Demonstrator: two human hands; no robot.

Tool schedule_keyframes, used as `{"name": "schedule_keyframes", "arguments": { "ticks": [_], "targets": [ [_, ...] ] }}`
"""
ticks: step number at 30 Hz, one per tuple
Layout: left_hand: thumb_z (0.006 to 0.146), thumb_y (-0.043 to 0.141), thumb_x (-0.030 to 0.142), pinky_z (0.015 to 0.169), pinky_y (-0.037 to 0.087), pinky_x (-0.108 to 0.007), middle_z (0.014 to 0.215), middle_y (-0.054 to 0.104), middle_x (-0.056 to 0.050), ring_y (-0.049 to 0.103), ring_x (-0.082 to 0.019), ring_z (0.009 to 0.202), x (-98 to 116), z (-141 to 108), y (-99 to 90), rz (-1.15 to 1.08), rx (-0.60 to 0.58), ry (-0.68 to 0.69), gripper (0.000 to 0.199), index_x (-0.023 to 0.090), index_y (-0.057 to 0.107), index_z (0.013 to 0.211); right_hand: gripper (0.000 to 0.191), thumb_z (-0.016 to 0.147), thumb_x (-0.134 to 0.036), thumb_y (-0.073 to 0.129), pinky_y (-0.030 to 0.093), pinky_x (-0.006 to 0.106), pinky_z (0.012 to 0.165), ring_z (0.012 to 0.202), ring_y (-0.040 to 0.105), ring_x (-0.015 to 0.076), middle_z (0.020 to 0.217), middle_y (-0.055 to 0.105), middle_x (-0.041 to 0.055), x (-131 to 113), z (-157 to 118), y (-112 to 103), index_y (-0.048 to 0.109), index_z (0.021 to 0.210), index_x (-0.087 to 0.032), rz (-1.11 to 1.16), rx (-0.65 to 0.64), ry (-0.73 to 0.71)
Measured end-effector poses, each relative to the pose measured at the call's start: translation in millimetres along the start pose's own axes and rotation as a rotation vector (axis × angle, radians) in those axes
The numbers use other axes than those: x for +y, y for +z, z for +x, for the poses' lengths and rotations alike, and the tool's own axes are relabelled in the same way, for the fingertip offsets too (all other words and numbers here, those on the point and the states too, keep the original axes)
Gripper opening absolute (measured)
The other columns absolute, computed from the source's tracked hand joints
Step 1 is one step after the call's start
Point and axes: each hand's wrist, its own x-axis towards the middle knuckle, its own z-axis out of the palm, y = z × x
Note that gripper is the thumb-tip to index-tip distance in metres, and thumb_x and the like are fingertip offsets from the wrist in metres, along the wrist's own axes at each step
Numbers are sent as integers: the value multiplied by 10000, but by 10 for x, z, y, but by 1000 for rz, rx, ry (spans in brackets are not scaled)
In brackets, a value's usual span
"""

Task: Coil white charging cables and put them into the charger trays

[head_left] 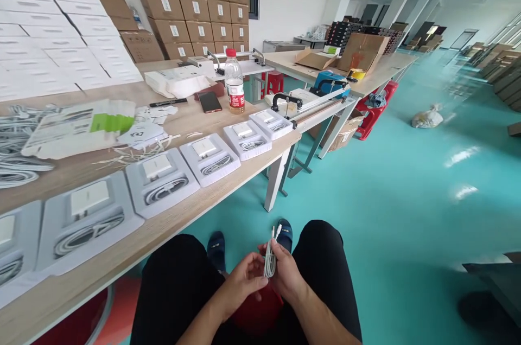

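A coiled white cable [269,262] is held upright between my hands, low over my lap. My right hand [285,272] is closed round its right side, with the two plug ends sticking up above the fingers. My left hand [246,279] pinches the lower left part of the coil with thumb and fingers. Along the table's front edge stands a row of several white trays [189,186], each with a white charger block [157,166] and a coiled cable [166,190] in its compartments.
On the wooden table [179,128] are a red-capped bottle [235,84], a phone [209,101], a black pen [168,102], loose cables [16,139] and paper scraps. Stacked white boxes [52,41] and cartons [195,6] stand behind. A sealing machine [313,103] adjoins the table's far end.
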Motion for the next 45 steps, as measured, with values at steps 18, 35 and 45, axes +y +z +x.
{"name": "schedule_keyframes", "arguments": {
  "ticks": [18,35,45],
  "targets": [
    [808,746,373,418,493,-141,939,661,-66,687,-146,738,-49,-5,-77,-382,-67,-165,295,163,659,997,455,701,-593,749,412,220,479,485,489,88,641,622,-2,3,-9,82,668,785,-153,-188,-111,18],
    [715,751,548,358,218,-149,592,573,31,475,-62,455,-93,111,-137,-368,289,-160,442,185,499,708,180,904,-222,570,422,431,937,1070,586,275,1081,710,86,-260,-33,-45,741,961,-234,-1638,40,-719],
    [684,756,583,372,131,-180,497,525,44,394,-67,386,-194,160,-167,-161,437,-219,470,186,512,623,149,887,-274,539,341,292,590,601,547,170,641,600,-3,-152,-122,-28,633,780,-230,-1368,38,-437]
  ]
}}
